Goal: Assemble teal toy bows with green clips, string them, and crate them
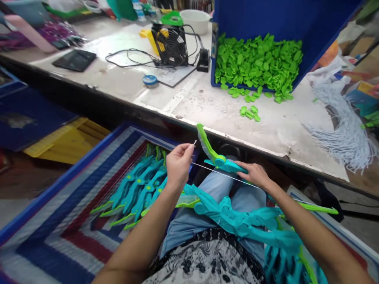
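Observation:
My left hand (pixel 179 163) is closed in a pinch on the end of a white string (pixel 219 172), whose short tip pokes up past the fingers. The string stretches right, passing by my right hand (pixel 255 174). That hand is wrapped round a teal and green toy bow (pixel 230 165) raised above my knees; its green limb (pixel 207 144) points up and away. Another green limb (pixel 318 207) sticks out beyond my right forearm. More teal bows (pixel 237 217) lie across my lap, partly hidden by my arms.
A blue-rimmed crate (pixel 44 197) at the left holds several bows (pixel 139 181) in a row. On the worktable (pixel 189 102) are a blue bin (pixel 254 15) of small green parts (pixel 260 59), a black fan (pixel 171 45), a blue tin (pixel 150 81) and a bundle of white strings (pixel 346 126).

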Available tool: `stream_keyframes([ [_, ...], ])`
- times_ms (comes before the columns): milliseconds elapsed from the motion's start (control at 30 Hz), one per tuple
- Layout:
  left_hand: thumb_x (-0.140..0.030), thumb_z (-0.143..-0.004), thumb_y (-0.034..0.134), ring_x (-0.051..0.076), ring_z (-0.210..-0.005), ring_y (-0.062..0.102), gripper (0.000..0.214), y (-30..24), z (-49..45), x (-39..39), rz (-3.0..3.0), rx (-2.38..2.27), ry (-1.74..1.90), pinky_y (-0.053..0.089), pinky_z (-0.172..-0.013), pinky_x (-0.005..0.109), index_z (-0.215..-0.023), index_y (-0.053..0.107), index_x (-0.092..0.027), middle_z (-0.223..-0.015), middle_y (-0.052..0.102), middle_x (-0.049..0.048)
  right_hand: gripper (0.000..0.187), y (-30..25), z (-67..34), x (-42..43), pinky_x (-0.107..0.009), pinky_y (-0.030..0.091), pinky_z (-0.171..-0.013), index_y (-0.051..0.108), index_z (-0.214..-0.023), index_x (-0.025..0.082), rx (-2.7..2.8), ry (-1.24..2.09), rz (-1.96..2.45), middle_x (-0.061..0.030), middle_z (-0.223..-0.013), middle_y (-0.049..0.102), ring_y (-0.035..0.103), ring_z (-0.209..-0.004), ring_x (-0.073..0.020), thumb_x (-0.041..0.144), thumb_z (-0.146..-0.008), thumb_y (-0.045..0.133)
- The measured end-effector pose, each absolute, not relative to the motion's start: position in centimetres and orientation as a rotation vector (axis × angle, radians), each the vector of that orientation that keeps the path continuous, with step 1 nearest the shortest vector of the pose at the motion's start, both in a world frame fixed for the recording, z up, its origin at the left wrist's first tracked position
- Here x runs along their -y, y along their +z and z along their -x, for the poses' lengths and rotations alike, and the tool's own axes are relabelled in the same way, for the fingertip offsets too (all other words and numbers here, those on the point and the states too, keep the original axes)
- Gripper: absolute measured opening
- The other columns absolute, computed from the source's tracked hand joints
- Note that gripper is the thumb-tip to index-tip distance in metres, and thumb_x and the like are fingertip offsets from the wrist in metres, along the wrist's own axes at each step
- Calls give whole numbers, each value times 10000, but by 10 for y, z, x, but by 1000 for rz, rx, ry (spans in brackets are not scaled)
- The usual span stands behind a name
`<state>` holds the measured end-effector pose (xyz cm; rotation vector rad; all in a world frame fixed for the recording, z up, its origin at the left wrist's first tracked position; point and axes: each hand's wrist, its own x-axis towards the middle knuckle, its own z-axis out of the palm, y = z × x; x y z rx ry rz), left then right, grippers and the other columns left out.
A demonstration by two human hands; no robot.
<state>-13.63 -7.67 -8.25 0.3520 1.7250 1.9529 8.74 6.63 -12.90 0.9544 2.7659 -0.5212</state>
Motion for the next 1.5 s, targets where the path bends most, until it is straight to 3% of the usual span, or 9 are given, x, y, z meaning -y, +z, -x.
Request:
stream_keyframes([
  [267, -313, -687, 666, 98, -558, 494, 180, -89, 174, 39, -609, -1973, 1859, 373, -527, 210, -685, 680, -134, -599, 626, -6, 493, -137, -87, -65, -344, 559, -808, 536, -1355, 387, -2793, -469, -908, 20, -1190, 698, 691, -1036, -255, 361, -866, 588],
  [633, -311, -698, 650, 99, -530, 471, 180, -92, 184, 29, -722, -2002, 1790, 342, -502, 214, -667, 678, -136, -554, 593, -16, 491, -141, -88, -67, -326, 545, -859, 500, -1393, 354, -2765, -467, -872, 5, -1216, 689, 678, -1067, -240, 368, -903, 544],
  [933, -295, -732, 631, 95, -511, 439, 163, -93, 189, 29, -775, -2030, 1750, 322, -498, 224, -672, 645, -145, -543, 541, -29, 481, -144, -92, -66, -308, 539, -801, 508, -1386, 348, -2807, -417, -858, 0, -1163, 714, 690, -1015, -228, 368, -907, 539],
  [1000, -298, -737, 644, 97, -510, 445, 151, -95, 188, 27, -795, -2039, 1778, 335, -513, 223, -765, 641, -149, -534, 500, -52, 472, -143, -91, -63, -294, 533, -748, 513, -1382, 345, -2829, -362, -840, -11, -1126, 726, 696, -975, -223, 368, -912, 534],
  [1100, -282, -691, 718, 102, -527, 465, 310, -96, 186, 24, -839, -2122, 1771, 363, -560, 222, -958, 629, -153, -533, 451, -87, 459, -144, -90, -54, -266, 501, -673, 525, -1379, 321, -2891, -210, -793, -42, -989, 742, 692, -881, -208, 351, -921, 523],
  [1267, -263, -730, 675, 104, -546, 478, 175, -101, 180, 36, -808, -2355, 1634, 366, -596, 233, -864, 673, -151, -543, 452, -69, 436, -153, -94, -37, -254, 451, -629, 552, -1362, 252, -2977, 3, -756, -65, -795, 699, 647, -770, -197, 314, -932, 512],
  [1333, -252, -750, 638, 101, -544, 478, 159, -106, 176, 47, -765, -2393, 1638, 365, -591, 229, -873, 674, -158, -552, 460, -66, 391, -154, -95, -37, -272, 470, -657, 593, -1311, 241, -3045, -71, -758, -67, -804, 692, 638, -785, -208, 333, -942, 499],
  [1500, -244, -758, 604, 89, -508, 450, 178, -117, 165, 70, -682, -2381, 1671, 353, -551, 215, -906, 662, -165, -542, 442, -77, 346, -130, -53, -49, -368, 507, -849, 653, -1195, 218, -3355, -561, -823, -105, -1048, 675, 611, -957, -241, 395, -952, 483],
])
